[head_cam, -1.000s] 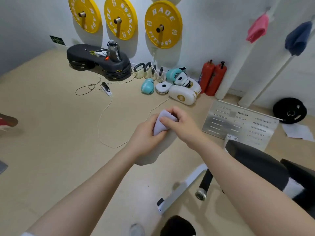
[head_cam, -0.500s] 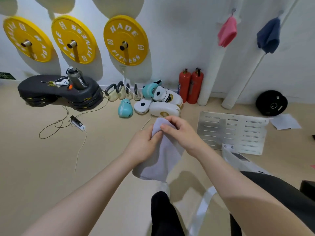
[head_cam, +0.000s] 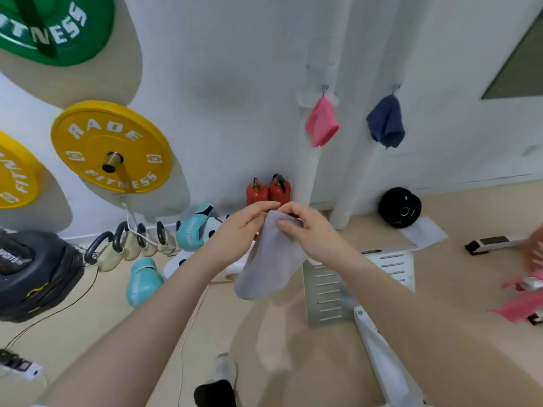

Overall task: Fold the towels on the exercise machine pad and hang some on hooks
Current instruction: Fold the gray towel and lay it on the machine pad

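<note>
Change: the view is now tilting up from the floor toward the wall [head_cam: 235, 69], bringing the hooks into sight; I am judging that the person is heading to hang this towel.
Wall: 2 towels are already hanging there, a pink towel [head_cam: 321, 124] and a navy towel [head_cam: 386, 121], each on its own hook beside a white pipe [head_cam: 308, 171].
Weight plates: 1 green plate [head_cam: 55, 24] is sitting above the yellow plate [head_cam: 110, 146]; a second yellow one is showing at the left edge.
Floor: the beige floor [head_cam: 73, 333] is carrying boxing gloves [head_cam: 141, 282], kettlebells [head_cam: 129, 245], 2 red extinguishers [head_cam: 269, 192], a black plate [head_cam: 399, 207] and a metal slotted panel [head_cam: 329, 289].
Grey towel: the grey towel [head_cam: 269, 259] is hanging in the air between both hands, well below the hooks.
Left hand: the left hand [head_cam: 235, 230] is pinching the towel's top edge with curled fingers.
Right hand: the right hand [head_cam: 308, 230] is gripping the same top corner, fingers curled over the cloth.
</note>
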A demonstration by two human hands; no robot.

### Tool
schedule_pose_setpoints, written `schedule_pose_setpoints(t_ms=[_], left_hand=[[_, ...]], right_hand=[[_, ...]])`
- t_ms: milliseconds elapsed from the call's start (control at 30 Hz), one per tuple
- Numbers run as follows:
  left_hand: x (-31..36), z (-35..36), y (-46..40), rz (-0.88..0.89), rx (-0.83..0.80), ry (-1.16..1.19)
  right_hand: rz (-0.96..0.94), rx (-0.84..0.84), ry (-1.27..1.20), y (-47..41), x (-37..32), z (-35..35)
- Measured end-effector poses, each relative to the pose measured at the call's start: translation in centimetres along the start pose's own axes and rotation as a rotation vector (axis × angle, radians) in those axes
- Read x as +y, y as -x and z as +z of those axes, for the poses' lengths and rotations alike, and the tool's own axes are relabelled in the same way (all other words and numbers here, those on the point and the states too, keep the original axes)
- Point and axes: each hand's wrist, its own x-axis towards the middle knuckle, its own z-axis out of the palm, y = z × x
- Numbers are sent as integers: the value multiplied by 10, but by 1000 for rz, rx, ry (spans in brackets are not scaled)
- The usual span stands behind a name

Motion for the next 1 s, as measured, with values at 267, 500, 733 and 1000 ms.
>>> schedule_pose_setpoints(t_ms=[267, 500, 733, 1000], left_hand=[[-2, -36, -193, 243, -265, -54], [43, -34, -352, 482, -325, -63], [82, 13, -506, 660, -279, -271], [153, 5, -626, 693, -253, -288]], right_hand=[[102, 255, -182, -141, 37, -50], [64, 492, -247, -255, 52, -122], [87, 662, -284, -351, 121, -221], [2, 580, -174, -439, 108, -326]])
